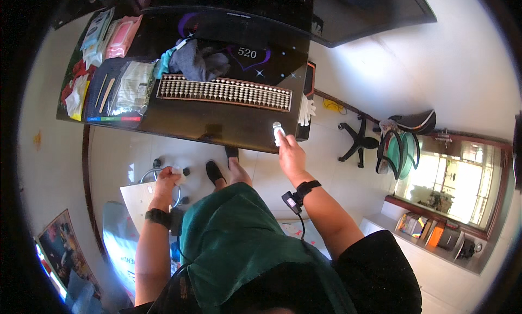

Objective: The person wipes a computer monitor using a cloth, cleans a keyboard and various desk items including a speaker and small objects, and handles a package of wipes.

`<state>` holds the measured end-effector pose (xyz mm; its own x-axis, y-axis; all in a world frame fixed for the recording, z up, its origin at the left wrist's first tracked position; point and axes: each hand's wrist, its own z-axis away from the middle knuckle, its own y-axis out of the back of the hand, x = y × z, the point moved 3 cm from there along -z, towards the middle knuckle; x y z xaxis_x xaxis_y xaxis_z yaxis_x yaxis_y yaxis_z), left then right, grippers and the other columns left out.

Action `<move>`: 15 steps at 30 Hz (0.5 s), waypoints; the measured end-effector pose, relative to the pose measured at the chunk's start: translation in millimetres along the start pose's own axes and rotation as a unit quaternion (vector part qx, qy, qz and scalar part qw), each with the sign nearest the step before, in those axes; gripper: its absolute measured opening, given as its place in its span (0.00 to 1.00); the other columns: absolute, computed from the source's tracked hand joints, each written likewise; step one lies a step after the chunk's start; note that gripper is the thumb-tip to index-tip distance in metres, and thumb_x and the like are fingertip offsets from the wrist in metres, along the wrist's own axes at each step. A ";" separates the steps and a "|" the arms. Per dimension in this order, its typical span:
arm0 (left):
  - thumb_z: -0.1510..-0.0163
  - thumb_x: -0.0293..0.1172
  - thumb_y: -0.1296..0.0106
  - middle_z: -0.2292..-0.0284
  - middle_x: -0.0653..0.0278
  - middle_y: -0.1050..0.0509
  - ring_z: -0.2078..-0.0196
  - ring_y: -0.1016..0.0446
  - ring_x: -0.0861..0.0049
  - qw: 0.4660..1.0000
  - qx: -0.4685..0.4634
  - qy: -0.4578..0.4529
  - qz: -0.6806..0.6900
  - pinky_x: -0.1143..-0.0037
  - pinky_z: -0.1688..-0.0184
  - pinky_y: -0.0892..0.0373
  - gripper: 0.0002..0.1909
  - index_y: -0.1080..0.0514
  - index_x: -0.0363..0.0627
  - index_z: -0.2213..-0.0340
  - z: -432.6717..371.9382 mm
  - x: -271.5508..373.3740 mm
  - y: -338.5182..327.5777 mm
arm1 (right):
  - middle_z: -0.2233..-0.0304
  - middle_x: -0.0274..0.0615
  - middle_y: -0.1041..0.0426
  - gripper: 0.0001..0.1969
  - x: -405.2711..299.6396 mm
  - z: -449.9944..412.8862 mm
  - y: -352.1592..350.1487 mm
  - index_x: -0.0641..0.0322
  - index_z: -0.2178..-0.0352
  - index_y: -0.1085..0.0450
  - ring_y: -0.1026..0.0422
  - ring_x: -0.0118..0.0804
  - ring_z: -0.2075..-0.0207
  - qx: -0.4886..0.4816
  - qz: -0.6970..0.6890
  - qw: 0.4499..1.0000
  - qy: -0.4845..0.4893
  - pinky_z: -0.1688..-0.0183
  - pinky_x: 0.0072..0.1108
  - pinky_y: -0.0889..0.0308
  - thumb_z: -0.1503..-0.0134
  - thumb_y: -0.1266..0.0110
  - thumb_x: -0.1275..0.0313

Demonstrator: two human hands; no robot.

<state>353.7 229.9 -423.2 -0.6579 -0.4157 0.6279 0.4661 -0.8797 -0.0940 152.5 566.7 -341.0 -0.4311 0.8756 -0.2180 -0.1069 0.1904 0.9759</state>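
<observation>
My right hand (pixel 291 154) holds a small white object with a round silvery end (pixel 277 130) over the front right corner of the dark glossy table (pixel 195 124). Low at the left, away from the table's front edge, my left hand (pixel 166 180) pinches a small piece of whitish, thin material (pixel 178 176). An abacus with pale beads (pixel 224 94) lies across the table, and a crumpled grey cloth (pixel 197 61) touches its back edge. White gloves (pixel 306 110) hang at the table's right side.
At the table's left are wet-wipe packs (pixel 122 36), a clear plastic packet (pixel 132 87), two thin wooden sticks (pixel 107 94) and a white-and-yellow packet (pixel 77 98). A large dark screen (pixel 367 12) stands behind. A black wheeled base (pixel 359 142) is on the floor at right.
</observation>
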 end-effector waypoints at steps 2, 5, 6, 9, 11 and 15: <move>0.59 0.24 0.54 0.73 0.70 0.32 0.71 0.34 0.80 0.999 0.033 0.015 0.016 0.80 0.70 0.39 0.12 0.33 0.46 0.68 8.2 29.2 -20.3 | 0.73 0.40 0.36 0.20 14.3 11.5 6.1 0.56 0.55 0.37 0.32 0.44 0.72 0.001 -0.017 0.999 -0.046 0.72 0.30 0.34 0.54 0.53 0.76; 0.60 0.22 0.57 0.73 0.68 0.33 0.72 0.33 0.76 0.998 0.055 0.025 0.035 0.78 0.71 0.37 0.11 0.33 0.45 0.70 1.6 33.0 -12.7 | 0.72 0.40 0.35 0.20 15.5 17.2 4.7 0.54 0.55 0.37 0.32 0.44 0.73 0.067 -0.076 0.994 -0.043 0.72 0.30 0.35 0.53 0.53 0.75; 0.60 0.21 0.60 0.70 0.66 0.34 0.71 0.34 0.74 0.994 0.056 0.035 0.086 0.77 0.71 0.37 0.15 0.35 0.43 0.66 1.1 33.6 -12.4 | 0.72 0.41 0.35 0.20 3.3 12.0 9.2 0.51 0.54 0.38 0.32 0.45 0.73 0.066 -0.096 0.993 -0.021 0.72 0.30 0.34 0.52 0.53 0.74; 0.61 0.18 0.66 0.67 0.62 0.36 0.71 0.34 0.70 0.987 0.076 0.039 0.138 0.74 0.72 0.36 0.17 0.37 0.39 0.65 -7.2 34.3 -9.3 | 0.71 0.41 0.34 0.23 -46.0 -12.8 13.8 0.46 0.53 0.39 0.31 0.44 0.72 0.042 -0.163 0.985 0.022 0.72 0.29 0.33 0.53 0.52 0.75; 0.63 0.16 0.68 0.66 0.61 0.36 0.72 0.33 0.70 0.998 0.004 0.003 0.061 0.75 0.73 0.36 0.18 0.37 0.39 0.67 -5.1 43.8 -18.7 | 0.70 0.39 0.34 0.25 -85.3 -30.5 7.1 0.43 0.53 0.39 0.31 0.41 0.73 0.019 -0.176 0.982 0.072 0.72 0.27 0.31 0.55 0.51 0.76; 0.64 0.16 0.66 0.76 0.65 0.34 0.78 0.36 0.79 1.000 -0.014 -0.015 0.011 0.81 0.79 0.40 0.16 0.34 0.38 0.71 -8.4 21.1 -10.2 | 0.68 0.39 0.34 0.21 -177.2 -69.9 -11.6 0.50 0.56 0.37 0.30 0.40 0.71 -0.029 -0.197 0.966 0.163 0.72 0.27 0.31 0.54 0.53 0.77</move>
<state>330.0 228.2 -415.5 -0.6287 -0.4285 0.6490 0.4639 -0.8764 -0.1292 167.5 378.3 -314.5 -0.6051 0.5517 -0.5740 -0.3662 0.4474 0.8159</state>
